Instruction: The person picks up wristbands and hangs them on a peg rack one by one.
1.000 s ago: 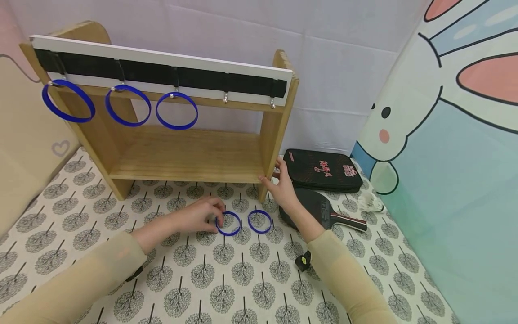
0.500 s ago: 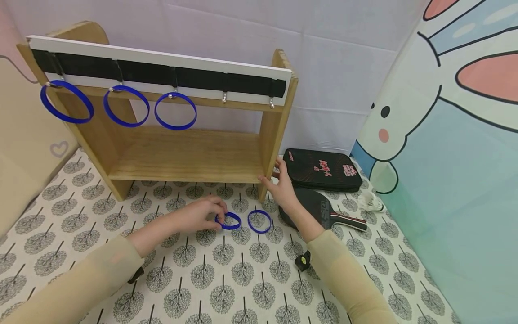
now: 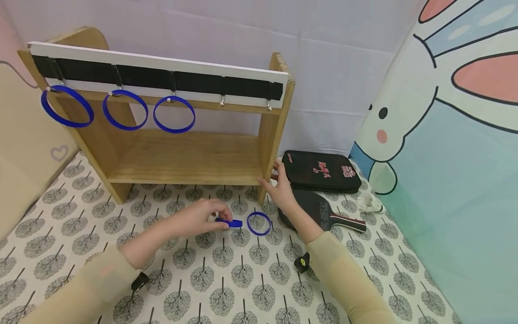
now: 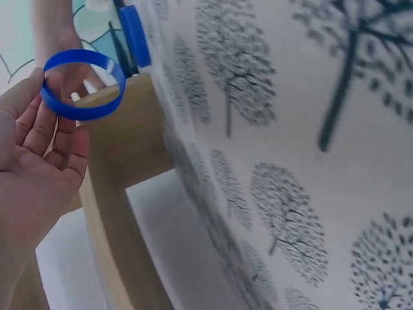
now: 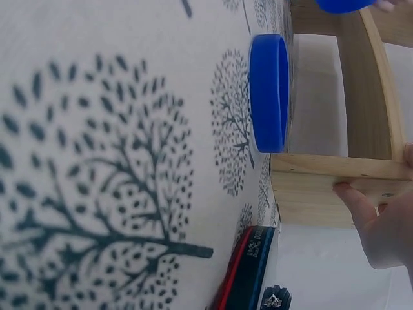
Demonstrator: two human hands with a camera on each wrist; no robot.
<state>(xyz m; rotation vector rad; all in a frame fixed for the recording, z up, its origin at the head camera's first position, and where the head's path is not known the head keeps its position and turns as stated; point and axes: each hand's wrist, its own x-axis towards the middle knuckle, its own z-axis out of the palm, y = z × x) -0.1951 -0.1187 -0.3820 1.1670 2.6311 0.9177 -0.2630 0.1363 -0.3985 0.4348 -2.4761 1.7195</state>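
Note:
My left hand (image 3: 202,218) pinches a blue ring (image 3: 235,223) between thumb and fingers. In the left wrist view that ring (image 4: 80,113) is tilted so its round opening shows. A second blue ring (image 3: 248,223) lies flat on the cloth just to the right of it. With the right hand (image 3: 282,193) I grip the lower right side panel of a wooden shelf (image 3: 190,157), thumb at the front edge and fingers on the outer side. Three more blue rings, left (image 3: 74,126), middle (image 3: 125,128) and right (image 3: 174,131), hang from hooks on the shelf's front strip.
Two bare hooks, one inner (image 3: 222,101) and one outer (image 3: 269,106), are at the strip's right end. Beside the shelf lie a black zip case (image 3: 321,171), a table tennis bat (image 3: 307,207) and a shuttlecock (image 3: 370,202). A tree-patterned cloth (image 3: 226,288) covers the table.
The ring in my left hand has tipped from lying flat to edge-on, lifting off the cloth. My right hand stays on the shelf's side panel.

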